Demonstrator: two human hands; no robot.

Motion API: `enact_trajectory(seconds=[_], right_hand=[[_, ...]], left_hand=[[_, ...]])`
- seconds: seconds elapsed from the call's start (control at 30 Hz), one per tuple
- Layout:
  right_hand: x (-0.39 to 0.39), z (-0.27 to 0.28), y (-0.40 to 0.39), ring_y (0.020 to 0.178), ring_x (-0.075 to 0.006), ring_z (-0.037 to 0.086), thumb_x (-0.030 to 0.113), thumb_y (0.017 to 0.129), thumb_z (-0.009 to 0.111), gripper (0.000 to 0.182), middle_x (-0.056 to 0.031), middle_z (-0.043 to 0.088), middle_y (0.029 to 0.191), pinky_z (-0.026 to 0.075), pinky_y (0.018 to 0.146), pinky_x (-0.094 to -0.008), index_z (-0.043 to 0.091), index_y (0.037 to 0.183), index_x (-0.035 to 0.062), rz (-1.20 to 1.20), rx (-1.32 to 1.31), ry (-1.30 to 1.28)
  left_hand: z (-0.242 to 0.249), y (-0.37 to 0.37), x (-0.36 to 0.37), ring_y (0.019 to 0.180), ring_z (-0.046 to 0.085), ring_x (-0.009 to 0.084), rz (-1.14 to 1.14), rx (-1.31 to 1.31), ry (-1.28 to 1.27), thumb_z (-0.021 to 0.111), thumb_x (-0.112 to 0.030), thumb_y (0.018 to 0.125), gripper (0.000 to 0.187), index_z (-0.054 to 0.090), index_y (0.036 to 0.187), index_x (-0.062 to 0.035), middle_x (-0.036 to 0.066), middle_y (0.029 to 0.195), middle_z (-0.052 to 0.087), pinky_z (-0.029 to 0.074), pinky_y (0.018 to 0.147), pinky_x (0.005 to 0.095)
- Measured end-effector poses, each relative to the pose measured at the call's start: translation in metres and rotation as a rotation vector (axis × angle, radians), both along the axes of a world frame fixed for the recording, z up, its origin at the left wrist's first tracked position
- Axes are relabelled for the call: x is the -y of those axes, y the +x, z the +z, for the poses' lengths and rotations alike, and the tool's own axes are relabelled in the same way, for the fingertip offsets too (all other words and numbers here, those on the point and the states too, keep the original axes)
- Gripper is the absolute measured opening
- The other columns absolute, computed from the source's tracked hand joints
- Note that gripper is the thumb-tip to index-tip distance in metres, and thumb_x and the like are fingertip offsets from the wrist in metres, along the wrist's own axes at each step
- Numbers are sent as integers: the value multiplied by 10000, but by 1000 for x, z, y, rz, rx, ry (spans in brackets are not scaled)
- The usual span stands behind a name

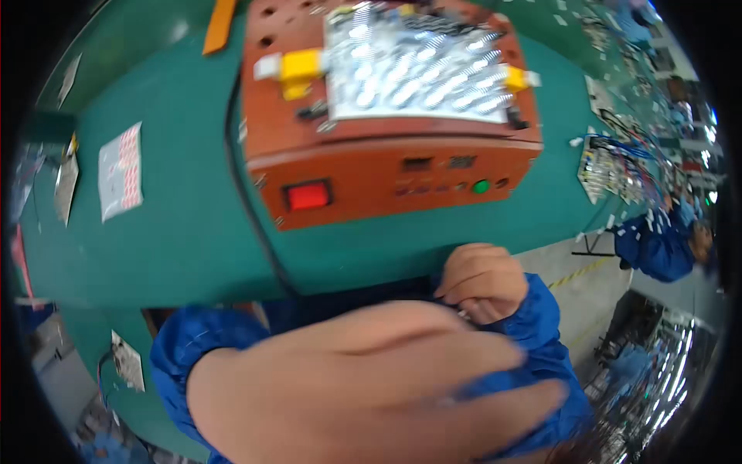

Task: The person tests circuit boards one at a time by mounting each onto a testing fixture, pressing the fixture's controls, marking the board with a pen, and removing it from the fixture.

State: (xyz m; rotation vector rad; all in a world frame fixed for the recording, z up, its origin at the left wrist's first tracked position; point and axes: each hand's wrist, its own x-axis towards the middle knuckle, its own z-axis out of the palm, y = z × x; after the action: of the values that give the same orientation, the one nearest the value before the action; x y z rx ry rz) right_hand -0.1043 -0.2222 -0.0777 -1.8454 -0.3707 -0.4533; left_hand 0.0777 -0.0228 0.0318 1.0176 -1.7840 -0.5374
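Note:
My left hand (pixel 363 379) is raised close to the camera, large and blurred. Its fingers stretch to the right, and nothing shows in them. Behind it, at the table's front edge, my right hand (pixel 485 282) is closed with curled fingers; a tiny light spot shows under them, too small to name. Beyond both hands stands an orange-red metal box (pixel 371 189) with a red switch (pixel 308 196) and a green button (pixel 481 186). On its top lies a shiny silvery panel (pixel 417 69) between yellow blocks (pixel 300 73). Neither hand touches the box.
A black cable (pixel 251 201) runs along the box's left side over the green table (pixel 178 247). A bag with red-and-white print (pixel 120 174) lies at left. Wired circuit boards (pixel 610 170) lie at right. Beyond them a person in blue (pixel 657 243) is visible.

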Motion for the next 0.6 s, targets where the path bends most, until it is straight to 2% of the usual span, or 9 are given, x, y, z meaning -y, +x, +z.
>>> enact_trajectory(seconds=[0.07,0.13,0.33,0.43,0.5,0.53,0.6], right_hand=[[-3,-2,3,691,-273,683,40,914,657,67,-137,718,852,537,603,-364,688,928,-17,43,-8,32],[-6,3,4,688,-270,685,33,915,657,69,-150,718,847,538,605,-365,692,940,-21,-53,-5,94],[-6,-2,-3,727,-278,694,21,920,660,76,-156,722,882,544,625,-350,688,969,-30,-114,-32,62],[-4,-3,-4,733,-283,695,5,914,656,94,-168,722,916,547,627,-353,685,995,-32,-85,-40,71],[-4,-3,-2,732,-286,694,13,920,660,98,-179,721,914,549,626,-356,688,1001,-34,-98,-37,57],[-8,-5,-1,675,-257,634,166,1019,567,204,-193,695,851,523,606,-364,649,971,-15,-142,-23,41],[-10,-7,-3,649,-257,617,188,1025,549,235,-191,683,828,506,574,-368,629,954,-21,-170,-13,54]], left_hand=[[2,-10,6,1259,542,290,84,137,20,695,-178,826,214,722,979,-32,180,1403,538,509,926,376],[3,-13,20,1374,501,321,131,270,4,684,-164,801,263,706,1009,-5,221,1525,478,526,965,400],[-17,5,-25,1354,512,330,98,129,-71,674,-232,801,332,685,1044,-7,218,1494,496,513,976,410],[-8,-43,-9,1342,518,335,105,53,-83,669,-273,801,374,672,1065,-8,216,1475,507,505,983,417],[-13,-41,-1,1334,522,338,136,15,-59,665,-300,801,403,663,1079,-9,215,1462,514,499,987,421],[-18,-36,1,1330,524,340,161,-7,-27,663,-314,801,417,659,1086,-9,214,1456,518,497,989,423],[-24,-27,2,1322,528,343,212,-34,40,659,-341,801,446,650,1100,-10,213,1443,525,492,993,427]])
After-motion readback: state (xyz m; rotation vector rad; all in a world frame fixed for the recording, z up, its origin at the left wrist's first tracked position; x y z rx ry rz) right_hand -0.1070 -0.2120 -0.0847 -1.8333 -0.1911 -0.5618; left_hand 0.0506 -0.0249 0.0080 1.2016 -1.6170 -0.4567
